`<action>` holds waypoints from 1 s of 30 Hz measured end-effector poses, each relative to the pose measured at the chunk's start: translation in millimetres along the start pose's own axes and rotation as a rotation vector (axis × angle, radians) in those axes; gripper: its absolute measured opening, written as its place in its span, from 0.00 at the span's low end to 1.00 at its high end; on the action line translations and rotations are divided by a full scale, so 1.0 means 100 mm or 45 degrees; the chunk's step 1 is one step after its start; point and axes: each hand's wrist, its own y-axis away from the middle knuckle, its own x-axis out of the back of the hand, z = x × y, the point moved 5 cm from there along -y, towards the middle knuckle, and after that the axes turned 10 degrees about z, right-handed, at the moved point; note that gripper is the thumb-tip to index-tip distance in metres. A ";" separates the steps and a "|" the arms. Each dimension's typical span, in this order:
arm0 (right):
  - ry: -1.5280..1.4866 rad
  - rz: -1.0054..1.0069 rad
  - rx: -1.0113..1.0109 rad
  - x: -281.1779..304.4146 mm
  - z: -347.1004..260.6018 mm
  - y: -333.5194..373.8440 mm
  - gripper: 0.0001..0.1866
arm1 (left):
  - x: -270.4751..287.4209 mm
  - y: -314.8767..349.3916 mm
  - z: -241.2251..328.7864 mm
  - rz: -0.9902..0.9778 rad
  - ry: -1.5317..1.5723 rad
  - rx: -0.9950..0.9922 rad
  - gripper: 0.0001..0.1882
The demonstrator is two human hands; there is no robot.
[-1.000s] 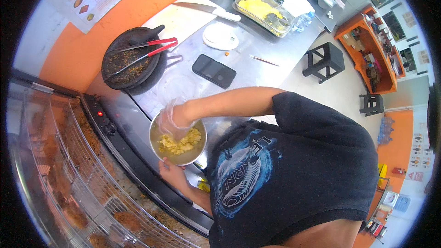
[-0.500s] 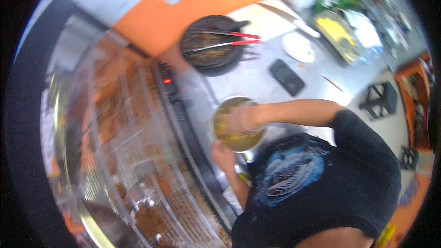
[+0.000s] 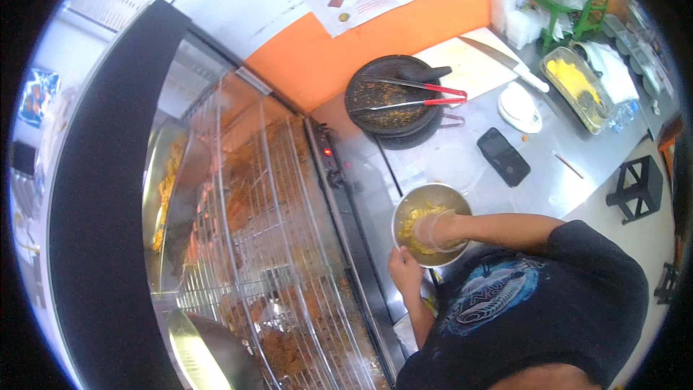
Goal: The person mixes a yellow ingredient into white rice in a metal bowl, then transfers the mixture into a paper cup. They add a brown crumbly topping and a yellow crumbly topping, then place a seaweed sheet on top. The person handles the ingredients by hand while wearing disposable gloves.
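Note:
A round metal mixing bowl [image 3: 442, 193] stands on the steel counter, close to my body. Crumbly yellow food [image 3: 419, 218] lies inside it. My left hand [image 3: 406, 272] is closed on the bowl's near-left rim. My right hand [image 3: 436, 231], in a clear plastic glove, reaches down into the bowl and touches the yellow food. Its fingertips are hidden by the hand and the food, so I cannot make out their grip. Beyond the bowl, a black phone [image 3: 504, 157] lies flat.
On the left stands a glass display case [image 3: 274, 195] with wire racks. A stone mortar [image 3: 390, 119] holds red-handled tongs [image 3: 444, 95]. Farther right are a knife [image 3: 505, 61] on a white board [image 3: 451, 58], a white round object [image 3: 519, 107], and a tray of yellow food [image 3: 577, 87].
My view has swung left and steadied, so the counter things sit farther right and lower. The left hand still grips the rim; the right hand, blurred before, remains in the bowl.

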 end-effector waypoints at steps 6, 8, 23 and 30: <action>-0.159 0.110 0.099 0.31 0.23 -0.08 0.16 | 0.06 0.01 0.07 -0.017 0.009 0.020 0.17; -0.256 0.106 -0.049 0.38 0.23 0.07 0.15 | 0.05 0.10 0.07 -0.068 0.241 0.247 0.15; 0.018 0.180 -0.275 0.51 0.19 0.17 0.15 | 0.07 0.04 0.31 -0.009 0.058 0.106 0.18; -0.113 0.293 0.038 0.00 0.07 -0.10 0.18 | 0.05 0.01 0.26 0.013 0.079 0.050 0.17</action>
